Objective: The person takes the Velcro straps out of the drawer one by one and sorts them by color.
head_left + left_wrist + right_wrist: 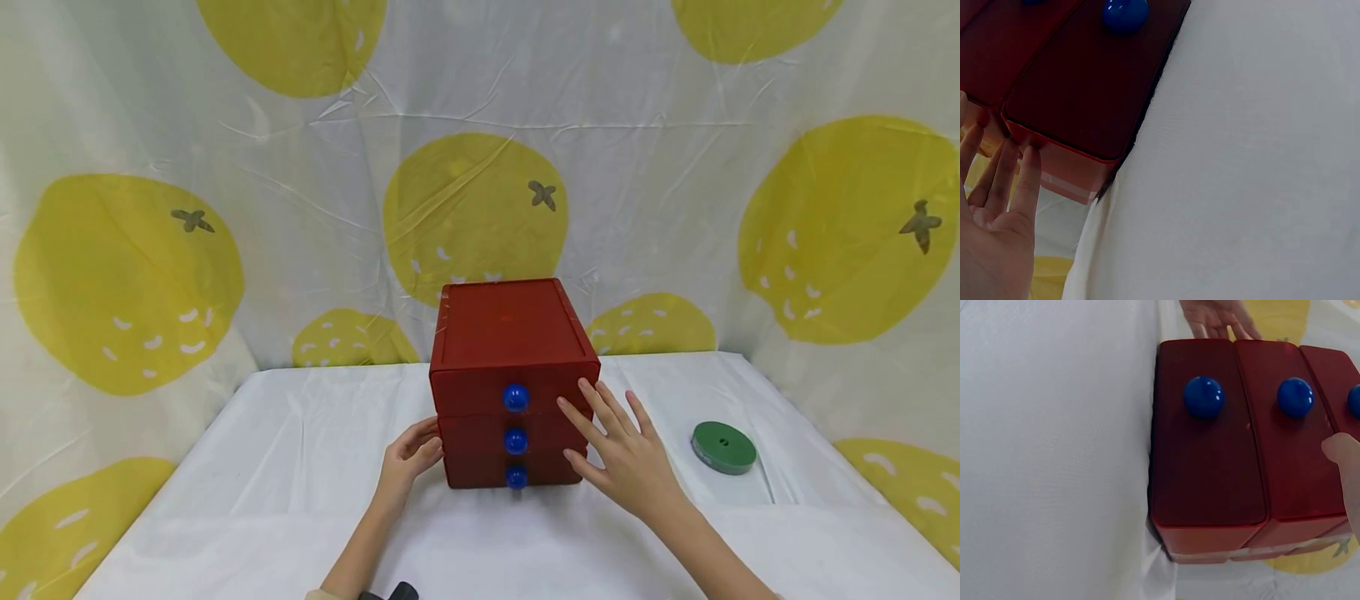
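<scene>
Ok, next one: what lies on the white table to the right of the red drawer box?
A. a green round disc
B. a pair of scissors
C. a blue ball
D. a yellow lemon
A: in the head view a flat green disc sits on the table, off to the right of the red drawer box and beyond the right hand.

The head view looks forward and down from well back, fingers of both hands at the red drawer chest (514,375). Each wrist view sits close behind its own fingertips, facing the chest front, which all three share
</scene>
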A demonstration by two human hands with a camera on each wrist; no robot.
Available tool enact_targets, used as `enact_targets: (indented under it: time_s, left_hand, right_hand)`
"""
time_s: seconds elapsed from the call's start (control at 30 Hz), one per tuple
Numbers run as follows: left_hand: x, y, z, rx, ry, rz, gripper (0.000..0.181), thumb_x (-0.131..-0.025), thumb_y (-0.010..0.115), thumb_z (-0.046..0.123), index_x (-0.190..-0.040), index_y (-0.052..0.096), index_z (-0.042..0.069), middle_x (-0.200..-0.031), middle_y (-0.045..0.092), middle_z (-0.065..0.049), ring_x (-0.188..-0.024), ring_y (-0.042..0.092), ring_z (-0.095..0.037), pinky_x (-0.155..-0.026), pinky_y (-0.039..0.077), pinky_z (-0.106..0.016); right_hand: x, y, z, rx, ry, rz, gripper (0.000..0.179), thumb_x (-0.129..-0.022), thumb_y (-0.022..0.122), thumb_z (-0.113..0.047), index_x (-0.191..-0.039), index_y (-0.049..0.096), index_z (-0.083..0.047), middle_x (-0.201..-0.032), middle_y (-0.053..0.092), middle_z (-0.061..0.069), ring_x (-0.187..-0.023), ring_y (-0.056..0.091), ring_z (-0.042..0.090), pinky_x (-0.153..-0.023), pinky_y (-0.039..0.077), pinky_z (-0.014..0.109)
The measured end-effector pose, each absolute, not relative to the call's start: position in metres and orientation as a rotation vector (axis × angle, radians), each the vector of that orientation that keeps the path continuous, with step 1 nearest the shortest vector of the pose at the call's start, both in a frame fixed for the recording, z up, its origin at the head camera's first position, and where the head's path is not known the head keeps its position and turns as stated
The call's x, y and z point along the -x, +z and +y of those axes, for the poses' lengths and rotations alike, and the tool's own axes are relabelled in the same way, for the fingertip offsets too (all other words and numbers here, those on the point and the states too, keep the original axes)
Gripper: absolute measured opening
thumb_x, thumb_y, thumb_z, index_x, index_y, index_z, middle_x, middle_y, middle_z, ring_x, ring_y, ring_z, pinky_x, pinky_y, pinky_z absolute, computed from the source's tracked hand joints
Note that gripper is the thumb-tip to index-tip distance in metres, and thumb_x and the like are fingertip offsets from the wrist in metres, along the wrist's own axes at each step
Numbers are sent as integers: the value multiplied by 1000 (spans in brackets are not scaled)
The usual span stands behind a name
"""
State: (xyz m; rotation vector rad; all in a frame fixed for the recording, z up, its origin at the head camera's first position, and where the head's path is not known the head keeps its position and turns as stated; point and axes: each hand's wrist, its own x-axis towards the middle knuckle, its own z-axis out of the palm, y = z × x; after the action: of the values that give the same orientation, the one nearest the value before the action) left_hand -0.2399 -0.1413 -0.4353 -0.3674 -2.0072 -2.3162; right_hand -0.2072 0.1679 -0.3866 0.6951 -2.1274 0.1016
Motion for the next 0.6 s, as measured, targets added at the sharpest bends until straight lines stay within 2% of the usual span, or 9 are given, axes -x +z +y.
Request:
enact_targets:
  time_s: [0.2, 0.43, 0.6]
  left_hand:
    - [241, -437, -141, 375, -2311, -2006, 37, -87, 54, 2, -123, 50, -2, -102, 65, 8, -95, 62, -6, -81, 52, -24]
    - [240, -437, -142, 397, -2297, -2019, 38, -88, 55, 5, -124, 49, -3, -105, 63, 6, -97, 62, -6, -82, 52, -25]
    - [240, -436, -142, 392, -2291, -2024, 37, -88, 55, 5, -124, 50, -3, -104, 63, 6, -97, 62, -6, -82, 52, -24]
  right_hand:
    - [206, -387, 168, -686, 94, -2153, 57, -94, 18, -54, -135, 40, -22, -146, 28, 8, -140, 13, 19, -116, -2, 38]
    - [203, -384, 162, -704, 135, -2105, 55, -94, 20, -52, -130, 46, -19, -141, 35, 11, -129, 29, 27, -115, 1, 39]
    - [200, -387, 154, -758, 169, -2086, 52, -95, 24, -50, -129, 48, -19, -138, 39, 10, -127, 32, 26, -115, 3, 37]
